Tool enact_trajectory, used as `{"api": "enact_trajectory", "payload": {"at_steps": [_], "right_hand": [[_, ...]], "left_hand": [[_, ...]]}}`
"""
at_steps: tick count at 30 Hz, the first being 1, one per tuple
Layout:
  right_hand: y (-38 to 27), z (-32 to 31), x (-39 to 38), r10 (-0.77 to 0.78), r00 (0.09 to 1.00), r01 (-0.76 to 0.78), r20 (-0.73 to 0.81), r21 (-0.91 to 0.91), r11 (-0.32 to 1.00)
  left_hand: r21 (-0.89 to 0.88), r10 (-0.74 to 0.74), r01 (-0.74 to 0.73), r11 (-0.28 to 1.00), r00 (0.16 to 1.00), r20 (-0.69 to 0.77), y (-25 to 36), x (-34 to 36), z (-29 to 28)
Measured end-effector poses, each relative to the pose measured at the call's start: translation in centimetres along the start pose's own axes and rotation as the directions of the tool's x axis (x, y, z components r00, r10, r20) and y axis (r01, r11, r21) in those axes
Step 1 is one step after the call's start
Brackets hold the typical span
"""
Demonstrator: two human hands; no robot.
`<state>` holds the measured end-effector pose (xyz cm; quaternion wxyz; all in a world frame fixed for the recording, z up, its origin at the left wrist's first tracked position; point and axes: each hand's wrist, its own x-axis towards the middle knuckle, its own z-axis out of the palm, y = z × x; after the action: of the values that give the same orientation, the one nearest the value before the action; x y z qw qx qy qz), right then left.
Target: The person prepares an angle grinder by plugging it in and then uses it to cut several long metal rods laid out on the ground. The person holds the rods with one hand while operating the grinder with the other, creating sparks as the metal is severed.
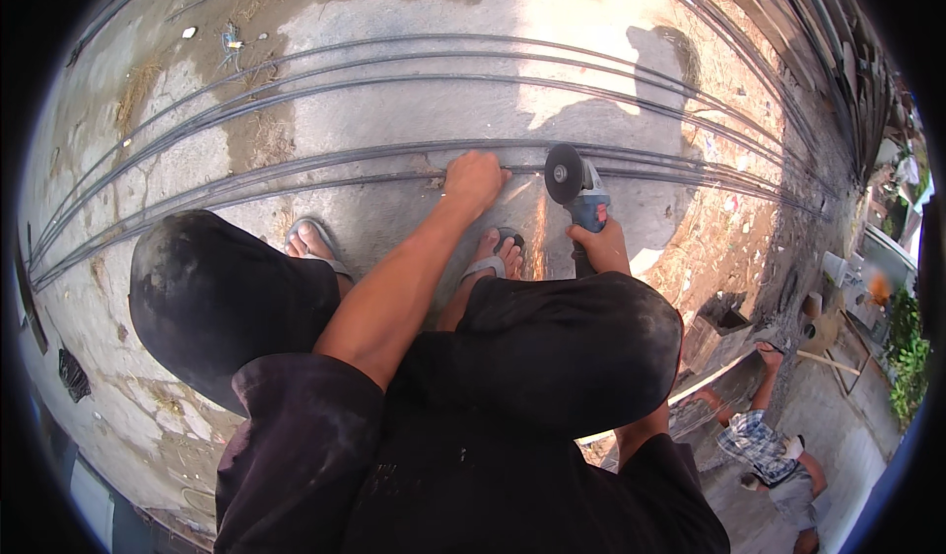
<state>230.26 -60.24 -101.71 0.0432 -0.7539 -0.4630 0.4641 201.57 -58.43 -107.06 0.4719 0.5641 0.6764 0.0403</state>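
My left hand (pixel 473 179) is closed over one or more long dark steel rods (pixel 374 181) lying across the concrete in front of my sandalled feet (pixel 498 258). My right hand (pixel 596 245) grips the blue-and-grey angle grinder (pixel 589 209), its dark disc (pixel 560 173) at the nearer rods, just right of my left hand. A streak of orange sparks (pixel 539 234) runs down from beside the disc, past my right foot. Whether the disc touches a rod is hard to tell. My bent knees in black cloth hide the lower part of the grinder and part of each foot.
More long rods (pixel 394 56) cross the concrete farther forward, and a dark pile of long bars (pixel 838 81) lies at upper right. A co-worker in a checked shirt (pixel 764 450) is at lower right, near a wooden frame (pixel 838 365). Plants (pixel 902 357) grow at the far right.
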Motion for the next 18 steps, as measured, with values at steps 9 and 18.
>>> {"api": "enact_trajectory", "payload": {"at_steps": [9, 18], "right_hand": [[-0.3, -0.1, -0.1, -0.012, 0.997, 0.006, 0.080, 0.075, 0.997], [-1.1, -0.3, -1.0, 0.070, 0.995, -0.071, 0.067, 0.017, 0.997]], "left_hand": [[0.003, -0.029, 0.029, 1.000, 1.000, 0.005, -0.4, 0.3, 0.5], [0.006, -0.054, 0.053, 0.999, 0.999, 0.008, -0.1, 0.5, 0.4]]}}
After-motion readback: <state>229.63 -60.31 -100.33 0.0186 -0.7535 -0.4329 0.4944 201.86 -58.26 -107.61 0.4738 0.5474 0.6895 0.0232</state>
